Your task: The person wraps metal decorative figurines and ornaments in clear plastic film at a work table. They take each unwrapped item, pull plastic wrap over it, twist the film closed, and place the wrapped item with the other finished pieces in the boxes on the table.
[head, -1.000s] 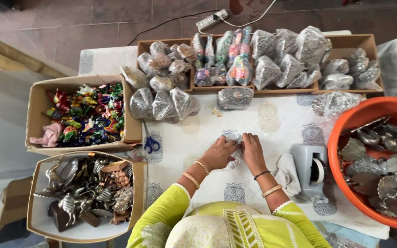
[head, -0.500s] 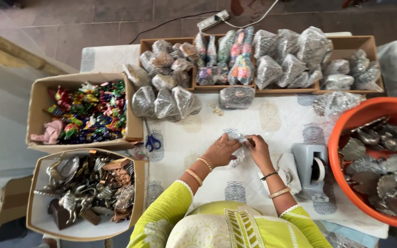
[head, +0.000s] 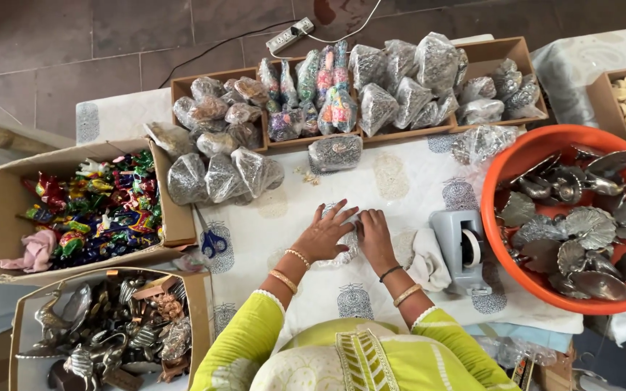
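My left hand (head: 324, 235) lies flat with fingers spread on a small clear plastic packet (head: 345, 250) resting on the white printed tablecloth (head: 400, 181). My right hand (head: 374, 239) presses on the same packet from the right side, fingers together. The packet is mostly hidden under both hands; only its clear edges show. Both wrists wear bangles and the sleeves are yellow-green.
A grey tape dispenser (head: 461, 250) and white cloth (head: 426, 266) sit right of my hands. An orange tub (head: 505, 268) holds metal leaf dishes. Blue scissors (head: 211, 240), boxes of filled bags (head: 371, 87), colourful items (head: 92, 210) and metal figures (head: 103, 340) surround the table.
Both hands came down from fingering the packet to pressing it flat against the cloth; my left hand's fingers have spread out.
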